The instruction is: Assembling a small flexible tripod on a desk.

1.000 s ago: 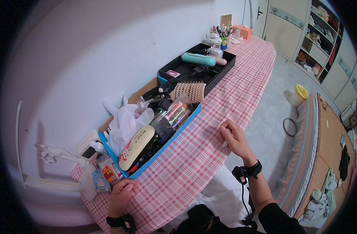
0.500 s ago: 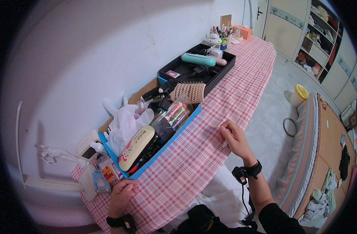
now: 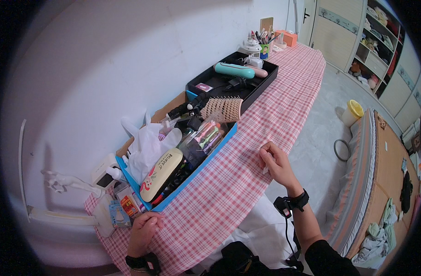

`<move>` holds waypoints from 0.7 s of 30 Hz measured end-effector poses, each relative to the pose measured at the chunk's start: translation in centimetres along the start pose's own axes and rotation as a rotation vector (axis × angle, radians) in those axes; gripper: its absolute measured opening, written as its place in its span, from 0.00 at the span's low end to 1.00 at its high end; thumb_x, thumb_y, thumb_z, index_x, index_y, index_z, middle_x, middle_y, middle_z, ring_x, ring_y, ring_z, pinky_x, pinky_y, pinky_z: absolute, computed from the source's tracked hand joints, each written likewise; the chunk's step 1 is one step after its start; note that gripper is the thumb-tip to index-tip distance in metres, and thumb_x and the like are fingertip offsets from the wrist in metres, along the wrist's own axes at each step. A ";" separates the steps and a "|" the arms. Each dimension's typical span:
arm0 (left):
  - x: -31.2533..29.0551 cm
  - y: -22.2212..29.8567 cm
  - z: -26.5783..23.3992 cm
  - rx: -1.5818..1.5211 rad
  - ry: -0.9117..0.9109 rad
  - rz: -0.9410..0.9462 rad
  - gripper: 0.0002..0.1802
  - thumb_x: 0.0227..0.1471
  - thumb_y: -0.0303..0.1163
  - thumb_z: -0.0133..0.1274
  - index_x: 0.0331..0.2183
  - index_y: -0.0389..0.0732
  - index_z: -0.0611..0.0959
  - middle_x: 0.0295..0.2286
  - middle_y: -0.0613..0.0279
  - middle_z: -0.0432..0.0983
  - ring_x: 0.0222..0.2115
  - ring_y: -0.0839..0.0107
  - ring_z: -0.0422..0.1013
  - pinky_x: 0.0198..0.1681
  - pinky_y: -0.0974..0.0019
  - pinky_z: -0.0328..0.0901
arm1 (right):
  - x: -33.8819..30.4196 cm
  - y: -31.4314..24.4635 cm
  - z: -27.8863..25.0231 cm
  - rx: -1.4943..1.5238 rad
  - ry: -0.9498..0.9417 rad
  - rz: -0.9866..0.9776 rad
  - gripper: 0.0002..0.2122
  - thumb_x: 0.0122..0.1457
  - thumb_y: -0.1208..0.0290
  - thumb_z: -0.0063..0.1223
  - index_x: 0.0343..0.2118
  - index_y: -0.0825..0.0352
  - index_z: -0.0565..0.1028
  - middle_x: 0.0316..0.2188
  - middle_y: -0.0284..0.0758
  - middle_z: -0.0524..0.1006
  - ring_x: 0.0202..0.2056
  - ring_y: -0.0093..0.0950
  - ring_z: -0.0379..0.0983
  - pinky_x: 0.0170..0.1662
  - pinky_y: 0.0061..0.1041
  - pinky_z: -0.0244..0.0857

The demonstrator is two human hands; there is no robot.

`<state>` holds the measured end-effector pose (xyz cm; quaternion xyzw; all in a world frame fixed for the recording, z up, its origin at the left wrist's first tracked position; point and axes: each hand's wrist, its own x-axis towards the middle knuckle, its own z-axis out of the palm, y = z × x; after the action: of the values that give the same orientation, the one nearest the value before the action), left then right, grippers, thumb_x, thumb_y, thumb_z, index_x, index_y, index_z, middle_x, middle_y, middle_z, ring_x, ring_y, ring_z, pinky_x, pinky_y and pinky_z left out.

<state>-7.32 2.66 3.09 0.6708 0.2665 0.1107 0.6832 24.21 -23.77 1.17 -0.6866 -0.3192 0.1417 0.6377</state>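
My left hand (image 3: pixel 144 232) rests loosely curled on the pink checked tablecloth (image 3: pixel 226 184), beside the near corner of a blue box (image 3: pixel 183 194); nothing shows in it. Near the table's right edge lies my right hand (image 3: pixel 277 166), its fingers bent inward. A small white bit shows under those fingers, too little to name. Inside the blue box are a cream oblong case (image 3: pixel 162 175), a crumpled white plastic bag (image 3: pixel 148 149) and a clear pouch (image 3: pixel 203 138) with colourful sticks. A beige vented hairbrush (image 3: pixel 222 109) lies across the box's far end.
Behind the blue box stands a black tray (image 3: pixel 261 92) holding a turquoise oblong device (image 3: pixel 234 70) and a black plug. Small packets (image 3: pixel 128 202) and a white figurine (image 3: pixel 72 183) are at the left. A yellow-topped bin (image 3: pixel 353 112) stands on the floor, right of the table.
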 end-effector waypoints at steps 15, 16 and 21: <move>0.0 -0.1 -0.2 -0.006 -0.008 -0.019 0.12 0.55 0.25 0.40 0.35 0.32 0.78 0.26 0.64 0.72 0.27 0.80 0.65 0.31 0.78 0.58 | 0.0 -0.1 0.1 -0.005 0.001 0.000 0.09 0.64 0.68 0.42 0.32 0.69 0.68 0.23 0.28 0.68 0.25 0.17 0.65 0.29 0.18 0.61; 0.0 -0.2 -0.2 -0.009 -0.011 -0.009 0.12 0.55 0.26 0.40 0.35 0.32 0.78 0.26 0.64 0.72 0.27 0.81 0.64 0.30 0.79 0.58 | 0.0 -0.1 0.1 0.001 0.000 0.004 0.09 0.64 0.68 0.42 0.32 0.69 0.68 0.23 0.27 0.68 0.25 0.16 0.65 0.29 0.17 0.61; 0.0 0.0 -0.2 -0.008 -0.021 -0.005 0.12 0.55 0.25 0.40 0.35 0.32 0.78 0.26 0.64 0.72 0.27 0.80 0.64 0.30 0.79 0.58 | 0.0 0.0 0.1 0.017 -0.002 0.008 0.09 0.64 0.68 0.42 0.31 0.69 0.68 0.23 0.27 0.68 0.25 0.16 0.65 0.29 0.17 0.61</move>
<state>-7.38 2.80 3.13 0.6686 0.2605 0.1028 0.6889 24.15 -23.74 1.20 -0.6822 -0.3159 0.1475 0.6426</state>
